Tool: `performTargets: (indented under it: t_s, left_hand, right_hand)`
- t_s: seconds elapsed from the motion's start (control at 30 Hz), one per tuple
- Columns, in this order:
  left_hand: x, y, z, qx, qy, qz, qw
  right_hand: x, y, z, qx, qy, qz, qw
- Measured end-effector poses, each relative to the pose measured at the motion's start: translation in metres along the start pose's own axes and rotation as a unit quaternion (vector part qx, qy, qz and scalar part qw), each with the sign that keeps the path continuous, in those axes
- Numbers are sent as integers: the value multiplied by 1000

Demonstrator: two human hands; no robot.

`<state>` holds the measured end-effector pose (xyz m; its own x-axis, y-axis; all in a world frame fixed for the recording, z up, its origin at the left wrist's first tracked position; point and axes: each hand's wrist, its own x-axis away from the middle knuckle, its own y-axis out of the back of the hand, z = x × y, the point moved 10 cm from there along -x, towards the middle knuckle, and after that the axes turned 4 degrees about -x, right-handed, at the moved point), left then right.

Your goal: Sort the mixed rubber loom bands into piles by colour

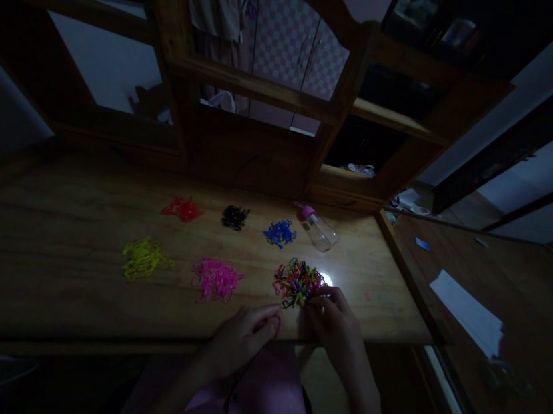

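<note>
Touching the mixed-colour pile (pixel 299 280): right hand (pixel 338 319).
Pile lies on table (pixel 75 243), right of pink pile (pixel 217 280). Right fingers bunched, any pinch unclear; left hand (pixel 246 327) curled nearby, contents hidden from view.

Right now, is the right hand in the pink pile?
No, the right hand is at the edge of the mixed pile, and the pink pile lies apart, to its left.

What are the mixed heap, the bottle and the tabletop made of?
Mixed heap: probably rubber or soft plastic, judging by thin, bright loops; too small for certainty.
Bottle: smooth plastic or glass; its transparent body leaves that open.
Tabletop: apparently wood, with streaky grain and slight sheen.
</note>
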<state>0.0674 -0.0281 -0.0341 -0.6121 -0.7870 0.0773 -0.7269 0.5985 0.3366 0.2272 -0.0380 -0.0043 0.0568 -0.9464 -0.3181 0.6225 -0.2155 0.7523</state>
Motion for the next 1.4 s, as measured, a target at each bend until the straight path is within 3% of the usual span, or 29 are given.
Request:
performTargets:
  t_s: [0.27, 0.43, 0.67, 1.03, 1.17, 1.4]
  left_hand:
    - [0, 0, 0, 16, -6, 4, 1000]
    - [0, -1, 0, 20, -6, 8, 1000]
    - [-1, -1, -2, 21, -8, 10, 1000]
    - [0, 0, 1, 12, 1, 2, 1000]
    - [0, 0, 2, 9, 3, 2, 1000]
    - [1, 1, -4, 16, -8, 6, 1000]
  right_hand:
    - [-4, 15, 8, -39, 0, -33, 999]
    - [2, 28, -9, -19, -55, -67, 996]
    - [-1, 16, 2, -8, -13, -23, 1000]
    - [-2, 3, -10, 24, -36, -13, 999]
    - [-3, 7, -10, -4, -52, -31, 998]
    - [-4, 24, 7, -37, -15, -66, 997]
